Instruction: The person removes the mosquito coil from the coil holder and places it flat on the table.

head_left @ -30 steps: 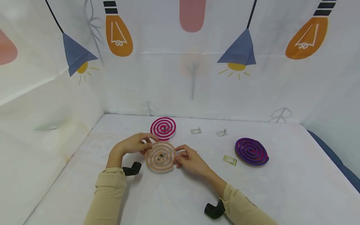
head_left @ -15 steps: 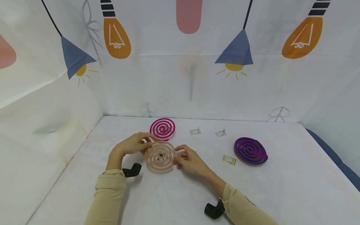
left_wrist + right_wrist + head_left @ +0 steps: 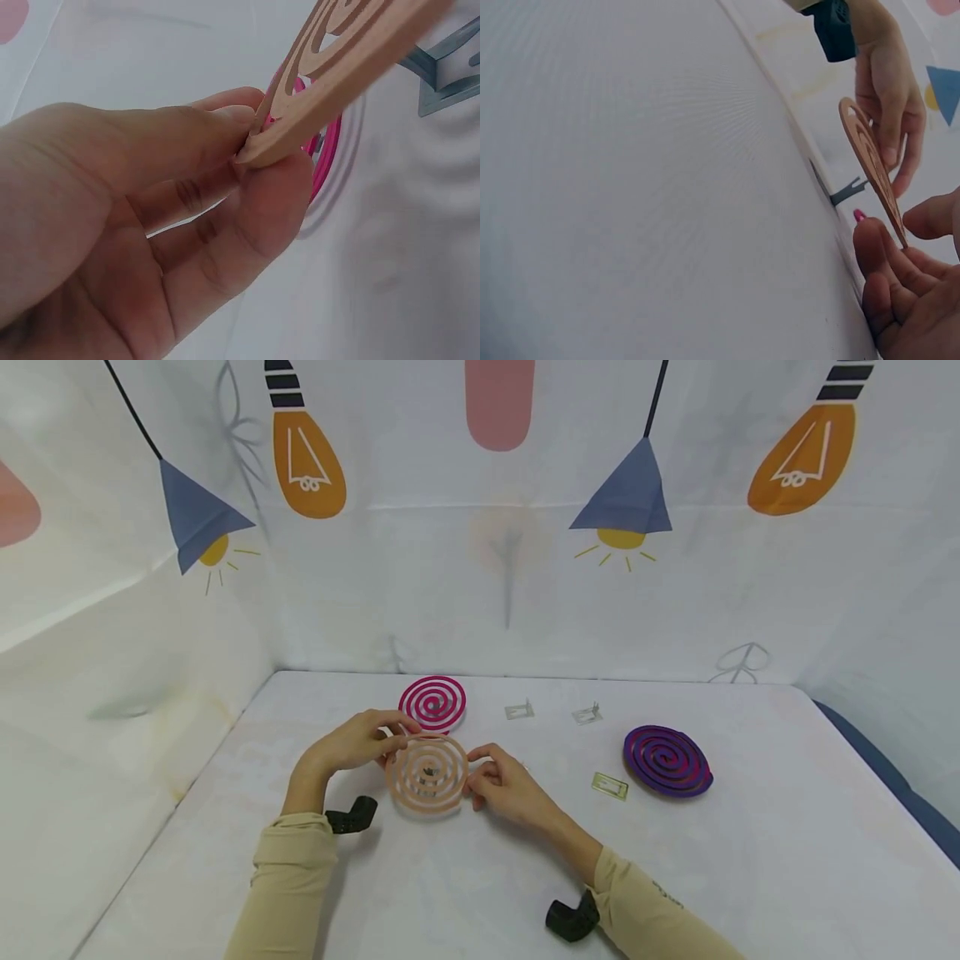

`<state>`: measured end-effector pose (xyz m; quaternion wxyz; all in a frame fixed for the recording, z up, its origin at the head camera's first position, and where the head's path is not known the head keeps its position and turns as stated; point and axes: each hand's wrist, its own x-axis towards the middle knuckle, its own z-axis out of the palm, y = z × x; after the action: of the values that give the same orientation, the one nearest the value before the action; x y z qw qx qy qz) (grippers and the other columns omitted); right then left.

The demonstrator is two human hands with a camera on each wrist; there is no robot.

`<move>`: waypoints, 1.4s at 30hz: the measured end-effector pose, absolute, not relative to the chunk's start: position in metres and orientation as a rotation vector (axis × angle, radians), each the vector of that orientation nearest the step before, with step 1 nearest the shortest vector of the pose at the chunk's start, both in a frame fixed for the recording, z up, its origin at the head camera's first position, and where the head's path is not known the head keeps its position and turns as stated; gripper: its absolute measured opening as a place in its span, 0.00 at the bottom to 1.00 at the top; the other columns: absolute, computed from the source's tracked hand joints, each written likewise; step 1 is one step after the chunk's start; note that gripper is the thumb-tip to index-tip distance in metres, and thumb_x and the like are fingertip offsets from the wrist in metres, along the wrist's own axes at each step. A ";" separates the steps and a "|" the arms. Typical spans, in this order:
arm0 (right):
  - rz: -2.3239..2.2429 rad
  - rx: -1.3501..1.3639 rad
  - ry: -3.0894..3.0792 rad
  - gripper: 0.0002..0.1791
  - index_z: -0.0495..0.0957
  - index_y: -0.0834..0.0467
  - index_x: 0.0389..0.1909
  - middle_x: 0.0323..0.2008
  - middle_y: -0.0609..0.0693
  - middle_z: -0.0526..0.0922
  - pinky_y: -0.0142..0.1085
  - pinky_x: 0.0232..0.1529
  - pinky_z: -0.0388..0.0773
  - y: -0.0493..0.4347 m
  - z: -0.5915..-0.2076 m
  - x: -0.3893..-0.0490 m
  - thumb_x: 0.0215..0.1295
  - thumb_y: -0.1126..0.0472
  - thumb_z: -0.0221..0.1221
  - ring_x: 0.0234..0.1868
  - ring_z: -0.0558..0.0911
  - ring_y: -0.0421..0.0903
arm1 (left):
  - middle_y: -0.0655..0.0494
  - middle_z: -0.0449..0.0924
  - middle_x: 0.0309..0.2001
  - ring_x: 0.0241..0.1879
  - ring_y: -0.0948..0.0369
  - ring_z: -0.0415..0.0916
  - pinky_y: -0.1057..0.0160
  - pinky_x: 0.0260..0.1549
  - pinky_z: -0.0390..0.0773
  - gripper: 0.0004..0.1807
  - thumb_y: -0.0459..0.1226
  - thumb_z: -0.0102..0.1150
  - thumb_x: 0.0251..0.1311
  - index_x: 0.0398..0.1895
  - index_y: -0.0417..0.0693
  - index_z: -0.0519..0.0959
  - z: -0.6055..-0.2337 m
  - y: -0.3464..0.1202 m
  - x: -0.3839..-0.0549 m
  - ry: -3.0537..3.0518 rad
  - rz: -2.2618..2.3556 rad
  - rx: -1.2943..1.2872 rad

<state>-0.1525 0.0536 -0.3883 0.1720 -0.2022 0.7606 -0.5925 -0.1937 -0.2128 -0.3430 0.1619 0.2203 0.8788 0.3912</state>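
A tan spiral mosquito coil is held up over the table between both hands. My left hand pinches its left edge between thumb and fingers; the left wrist view shows the coil tilted in that grip. My right hand holds the opposite edge, and in the right wrist view the thumb and fingertips lie on either side of the coil. Under it a small metal stand shows, partly hidden. Just beyond my left fingers, a magenta coil sits at the back.
Two small metal stands with raised prongs lie at the back centre. A flat gold-coloured stand lies beside a stack of purple and magenta coils on the right. A white fabric wall borders the table's far edge.
The head view has shifted slightly. The tan coil has moved a little up and away over the stand, with both hands keeping their hold; the other things on the table have stayed put.
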 end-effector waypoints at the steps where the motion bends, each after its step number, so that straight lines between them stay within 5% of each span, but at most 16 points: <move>1: -1.682 -0.573 2.162 0.18 0.63 0.67 0.56 0.35 0.69 0.81 0.26 0.25 0.69 0.054 -0.391 -0.154 0.67 0.70 0.50 0.28 0.81 0.58 | 0.42 0.77 0.40 0.25 0.60 0.77 0.63 0.28 0.81 0.14 0.31 0.51 0.65 0.52 0.39 0.75 -0.343 -0.212 -0.194 2.509 1.118 0.625; 15: -1.762 -0.479 2.143 0.19 0.62 0.64 0.56 0.32 0.58 0.78 0.30 0.29 0.74 0.064 -0.400 -0.166 0.65 0.69 0.50 0.24 0.76 0.41 | 0.42 0.77 0.39 0.25 0.61 0.76 0.61 0.28 0.83 0.15 0.32 0.53 0.64 0.53 0.39 0.75 -0.344 -0.195 -0.196 2.456 1.238 0.566; 24: -1.786 -0.407 2.147 0.20 0.61 0.62 0.56 0.32 0.54 0.77 0.36 0.32 0.79 0.073 -0.387 -0.169 0.65 0.66 0.52 0.26 0.80 0.43 | 0.40 0.76 0.40 0.30 0.59 0.79 0.58 0.29 0.83 0.15 0.32 0.53 0.64 0.54 0.40 0.75 -0.347 -0.185 -0.197 2.411 1.351 0.550; 42: -1.597 -0.528 2.467 0.17 0.66 0.59 0.53 0.30 0.53 0.80 0.29 0.25 0.72 0.097 -0.373 -0.179 0.62 0.66 0.52 0.24 0.75 0.39 | 0.41 0.77 0.41 0.32 0.57 0.81 0.56 0.28 0.84 0.16 0.36 0.55 0.64 0.55 0.43 0.75 -0.353 -0.161 -0.195 2.389 1.542 0.498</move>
<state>-0.1792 0.0967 -0.3734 0.0777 -0.1763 0.8238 -0.5332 -0.1955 -0.1608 -0.3528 0.1272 0.1710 0.8208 0.5300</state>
